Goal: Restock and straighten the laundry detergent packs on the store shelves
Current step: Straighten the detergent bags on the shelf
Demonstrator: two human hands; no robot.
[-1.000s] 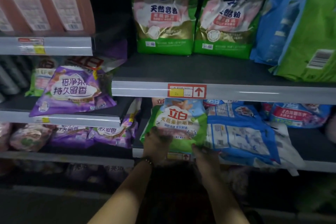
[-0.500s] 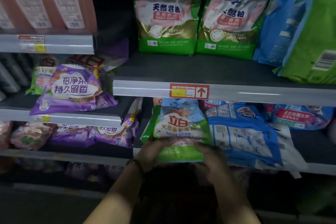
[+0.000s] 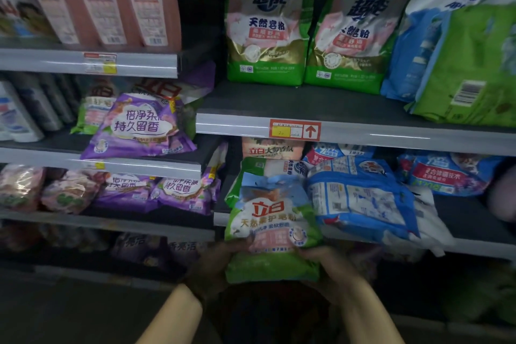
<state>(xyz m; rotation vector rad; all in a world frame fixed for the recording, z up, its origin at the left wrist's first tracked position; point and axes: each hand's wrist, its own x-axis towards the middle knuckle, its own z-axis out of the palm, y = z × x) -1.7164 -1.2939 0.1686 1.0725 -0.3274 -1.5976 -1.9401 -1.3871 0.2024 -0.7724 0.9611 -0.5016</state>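
Gripping green pack (image 3: 272, 232) | left hand (image 3: 212, 268), right hand (image 3: 332, 271): fingers curled round bottom corners | overhangs shelf edge (image 3: 480, 246)

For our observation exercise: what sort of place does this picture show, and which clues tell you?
Most likely a shop's laundry aisle: a price tag on the shelf edge, matching detergent bags side by side, and left hand and right hand holding a green pack.

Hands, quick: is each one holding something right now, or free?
Left hand: holds the green detergent pack by its lower left corner.
Right hand: holds the same pack by its lower right corner.
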